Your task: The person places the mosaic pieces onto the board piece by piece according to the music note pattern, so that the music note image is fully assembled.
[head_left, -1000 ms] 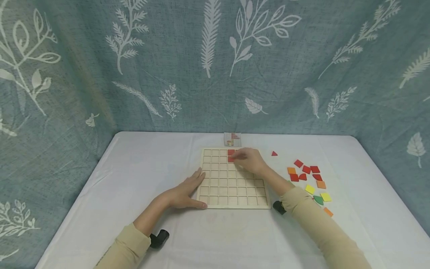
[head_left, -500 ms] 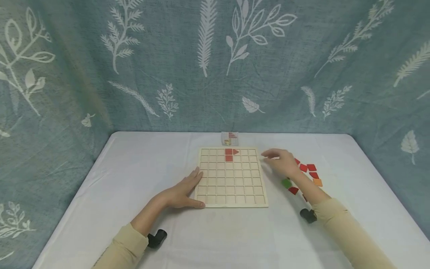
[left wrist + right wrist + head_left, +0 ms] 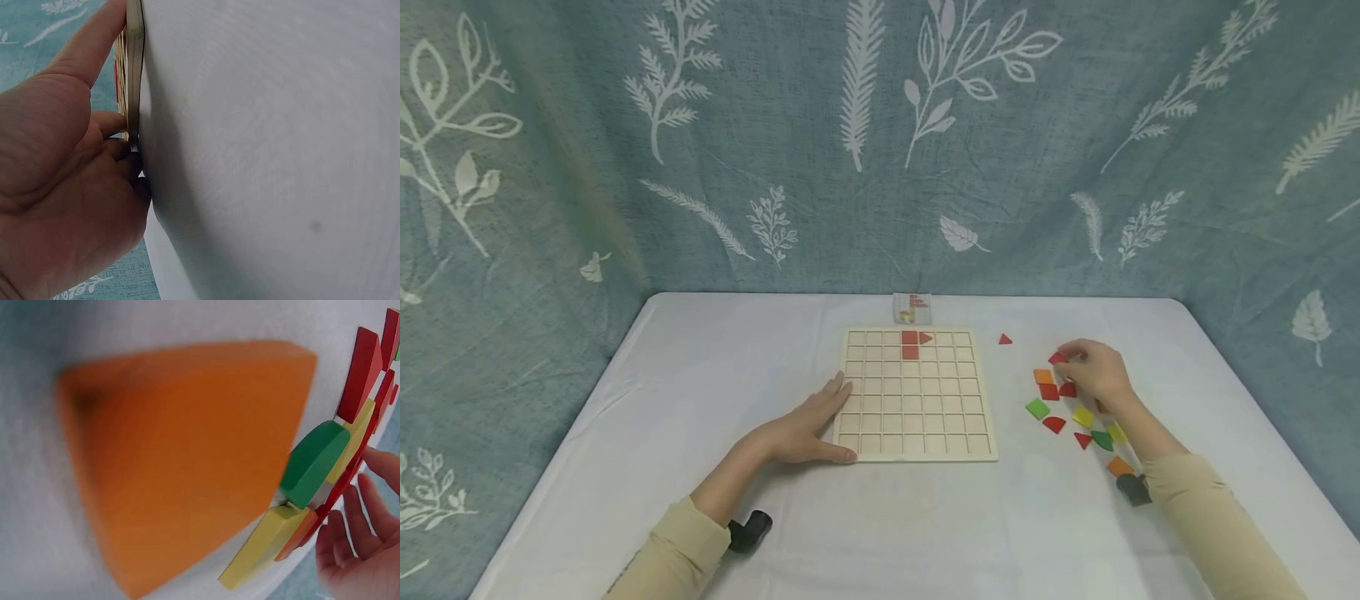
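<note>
My left hand (image 3: pixel 808 429) rests against the left edge of a pale wooden grid board (image 3: pixel 917 404), its thumb at the near corner. In the left wrist view, the thumb (image 3: pixel 94 47) lies along the board's side (image 3: pixel 134 75). Two red squares (image 3: pixel 910 352) and a red triangle (image 3: pixel 926 338) sit in cells of the top rows. Over the loose pieces at the right, my right hand (image 3: pixel 1097 371) has thumb and forefinger around a red square (image 3: pixel 1057 358) lying on the table. In the right wrist view, the fingers (image 3: pixel 362 531) are spread apart beside the pieces.
Several tiles lie around the right hand, including an orange square (image 3: pixel 1042 377), light green square (image 3: pixel 1037 408), dark green piece (image 3: pixel 1102 440) and red quarter-round (image 3: pixel 1054 424). One red triangle (image 3: pixel 1005 339) lies apart. A small printed card (image 3: pixel 912 309) stands behind the board.
My right hand has let go of the red triangle in the top row and moved right, past the lone triangle, to the loose pieces. The left hand has stayed on the board's edge.
</note>
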### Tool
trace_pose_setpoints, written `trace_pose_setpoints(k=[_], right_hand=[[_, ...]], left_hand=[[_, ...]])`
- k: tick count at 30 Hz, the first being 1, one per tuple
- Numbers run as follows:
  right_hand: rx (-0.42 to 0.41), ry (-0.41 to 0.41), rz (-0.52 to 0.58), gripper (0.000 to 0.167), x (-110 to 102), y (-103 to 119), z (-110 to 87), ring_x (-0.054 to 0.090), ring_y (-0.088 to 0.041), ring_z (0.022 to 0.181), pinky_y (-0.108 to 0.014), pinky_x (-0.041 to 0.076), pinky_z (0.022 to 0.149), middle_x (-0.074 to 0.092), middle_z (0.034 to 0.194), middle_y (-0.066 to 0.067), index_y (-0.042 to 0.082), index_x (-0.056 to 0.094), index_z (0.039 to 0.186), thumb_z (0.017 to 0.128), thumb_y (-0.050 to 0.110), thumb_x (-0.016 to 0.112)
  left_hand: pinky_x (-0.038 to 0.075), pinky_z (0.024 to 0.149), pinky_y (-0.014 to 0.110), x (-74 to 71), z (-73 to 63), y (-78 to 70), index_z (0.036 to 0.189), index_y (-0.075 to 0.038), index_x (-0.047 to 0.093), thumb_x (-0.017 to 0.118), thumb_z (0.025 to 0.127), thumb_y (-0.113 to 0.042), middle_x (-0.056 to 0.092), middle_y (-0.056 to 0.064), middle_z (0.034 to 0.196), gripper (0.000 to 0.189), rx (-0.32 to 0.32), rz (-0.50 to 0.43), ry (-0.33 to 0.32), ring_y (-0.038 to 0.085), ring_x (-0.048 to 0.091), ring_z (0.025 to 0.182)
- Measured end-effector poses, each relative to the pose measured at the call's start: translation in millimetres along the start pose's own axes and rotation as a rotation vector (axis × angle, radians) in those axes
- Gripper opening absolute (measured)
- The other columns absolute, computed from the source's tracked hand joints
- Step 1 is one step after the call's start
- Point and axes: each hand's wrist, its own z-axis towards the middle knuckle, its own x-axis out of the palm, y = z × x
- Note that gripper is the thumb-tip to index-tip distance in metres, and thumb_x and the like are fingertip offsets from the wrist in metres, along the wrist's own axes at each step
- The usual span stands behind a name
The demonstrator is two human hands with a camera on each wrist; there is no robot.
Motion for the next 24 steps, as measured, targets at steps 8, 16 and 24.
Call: trace_pose_setpoints(k=[8, 16, 24], right_hand=[[0.015, -0.017, 0.018, 0.040, 2.4, -2.4, 0.2, 0.053, -0.038, 0.105, -0.047, 0.053, 0.088, 0.060, 0.120, -0.024, -0.002, 0.060, 0.125, 0.094, 0.021, 0.065], [-0.041, -0.043, 0.150, 0.043, 9.2, 16.5, -2.1, 0.061, -0.032, 0.095, -0.026, 0.054, 0.069, 0.064, 0.119, -0.022, 0.002, 0.061, 0.128, 0.093, 0.026, 0.068], [-0.106, 0.011, 0.233, 0.041, 29.6, 47.2, 0.4, 0.066, -0.026, 0.090, -0.028, 0.053, 0.070, 0.069, 0.111, -0.017, 0.004, 0.065, 0.123, 0.089, 0.026, 0.073]], left_hand=[[0.006, 0.119, 0.050, 0.3, -0.3, -0.8, 0.155, 0.001, 0.011, 0.077, 0.083, -0.038, -0.003, 0.018, 0.162, 0.106, 0.000, -0.006, -0.001, 0.034, 0.000, 0.148], [0.007, 0.119, 0.050, 1.4, 1.5, 1.4, 0.155, 0.001, 0.011, 0.078, 0.082, -0.040, -0.003, 0.018, 0.162, 0.107, -0.005, -0.005, -0.003, 0.034, 0.000, 0.148], [0.007, 0.119, 0.050, 0.7, 1.0, 0.8, 0.155, 0.001, 0.012, 0.078, 0.082, -0.039, -0.003, 0.018, 0.162, 0.107, -0.001, -0.004, -0.005, 0.034, 0.000, 0.148]])
